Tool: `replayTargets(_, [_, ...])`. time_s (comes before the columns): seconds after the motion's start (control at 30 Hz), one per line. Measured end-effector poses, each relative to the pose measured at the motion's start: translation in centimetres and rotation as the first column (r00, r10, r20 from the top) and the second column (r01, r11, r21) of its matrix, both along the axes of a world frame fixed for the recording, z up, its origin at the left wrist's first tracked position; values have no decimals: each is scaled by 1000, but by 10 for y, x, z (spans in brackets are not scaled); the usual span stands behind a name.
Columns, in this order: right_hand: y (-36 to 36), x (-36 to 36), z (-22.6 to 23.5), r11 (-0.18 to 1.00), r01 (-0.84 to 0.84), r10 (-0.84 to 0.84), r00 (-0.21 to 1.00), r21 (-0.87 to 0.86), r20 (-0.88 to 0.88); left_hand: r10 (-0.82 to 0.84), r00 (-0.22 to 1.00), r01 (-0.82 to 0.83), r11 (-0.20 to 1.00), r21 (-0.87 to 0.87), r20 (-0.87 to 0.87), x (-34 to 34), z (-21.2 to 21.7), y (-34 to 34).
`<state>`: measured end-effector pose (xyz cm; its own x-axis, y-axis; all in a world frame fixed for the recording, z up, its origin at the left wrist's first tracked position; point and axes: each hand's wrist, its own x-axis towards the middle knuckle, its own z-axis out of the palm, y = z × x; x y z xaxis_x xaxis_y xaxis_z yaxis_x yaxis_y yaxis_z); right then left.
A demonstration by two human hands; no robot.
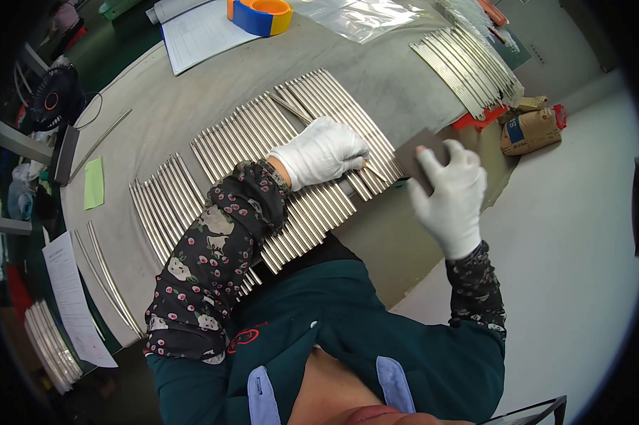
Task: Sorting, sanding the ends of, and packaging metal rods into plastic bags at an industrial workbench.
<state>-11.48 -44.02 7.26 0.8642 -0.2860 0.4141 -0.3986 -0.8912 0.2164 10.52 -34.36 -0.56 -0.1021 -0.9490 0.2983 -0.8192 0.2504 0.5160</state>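
Observation:
My left hand (323,152), in a white glove, is closed round a thin metal rod (288,107). This rod lies slantwise over rows of shiny silver rods, its near end showing past my fingers. The rods lie side by side in a left group (165,195), a middle group (238,138) and a right group (341,113). My left forearm covers part of the left and middle groups. Off the table's right edge, my gloved right hand (450,191) grips a flat dark brown pad (406,151) between thumb and fingers, close to the rod's near end.
Another batch of rods (461,71) lies at the far right, near a paper sack (532,131). Tape rolls (263,18), papers (206,35) and a clear plastic bag (362,18) are at the back. On the left are a black fan (54,95), a green note (93,183) and loose rods (107,269).

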Motion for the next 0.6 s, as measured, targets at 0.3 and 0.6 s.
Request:
replayTargets(0.3, [-2,-6,-4,970,189,-189,982,-152,12,-17,1000,18,999,-48,11,-1,-4,-1])
replayTargets(0.6, [-23,-20,-12,983,172,-161,976,-64,145,2,999,-3,1000,-16,-34,-5,1,1])
